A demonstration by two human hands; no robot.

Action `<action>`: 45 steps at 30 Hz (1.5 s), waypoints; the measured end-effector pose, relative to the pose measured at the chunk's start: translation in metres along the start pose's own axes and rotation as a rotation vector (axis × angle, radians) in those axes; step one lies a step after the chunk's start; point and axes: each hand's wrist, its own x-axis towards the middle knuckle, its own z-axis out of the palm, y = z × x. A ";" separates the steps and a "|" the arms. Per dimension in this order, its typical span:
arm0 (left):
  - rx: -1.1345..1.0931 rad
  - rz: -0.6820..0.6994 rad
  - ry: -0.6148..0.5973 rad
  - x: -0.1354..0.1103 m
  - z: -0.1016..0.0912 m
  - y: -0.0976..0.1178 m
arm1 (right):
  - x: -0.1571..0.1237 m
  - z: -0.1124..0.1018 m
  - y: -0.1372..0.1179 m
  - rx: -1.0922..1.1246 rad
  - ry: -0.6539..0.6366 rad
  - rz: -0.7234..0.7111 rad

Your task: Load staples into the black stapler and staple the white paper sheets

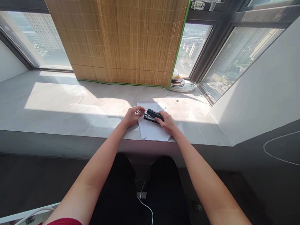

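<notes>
A black stapler [153, 114] is above a stack of white paper sheets [153, 132], its jaws apart and pointing left. My right hand [168, 123] is closed around the stapler's rear end. My left hand [133, 116] is at the stapler's front end, fingers pinched together. A small shiny bit shows by the left fingertips, too small to name. Some printed text shows near the top of the paper. The sheets lie on a pale tiled window sill [94, 127], close to its front edge.
Small dark strips [177, 100] lie on the sill beyond the paper. A bamboo blind [127, 34] with green edging hangs behind. Stacked round plate-like items [178, 83] stand in the right corner. A white cable [150, 209] runs over my lap; a beaded cord [267, 140] hangs right.
</notes>
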 end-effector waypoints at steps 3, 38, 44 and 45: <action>-0.013 -0.020 -0.015 0.000 0.000 -0.001 | 0.001 0.001 0.003 0.004 0.007 -0.009; -0.226 -0.118 0.046 -0.004 -0.008 0.004 | -0.003 -0.004 0.021 0.334 0.195 0.018; -0.138 0.122 -0.053 -0.001 -0.003 0.004 | -0.009 -0.008 0.012 0.385 0.020 -0.177; -0.123 0.155 -0.057 0.000 -0.003 0.003 | -0.010 -0.008 0.011 0.382 -0.005 -0.204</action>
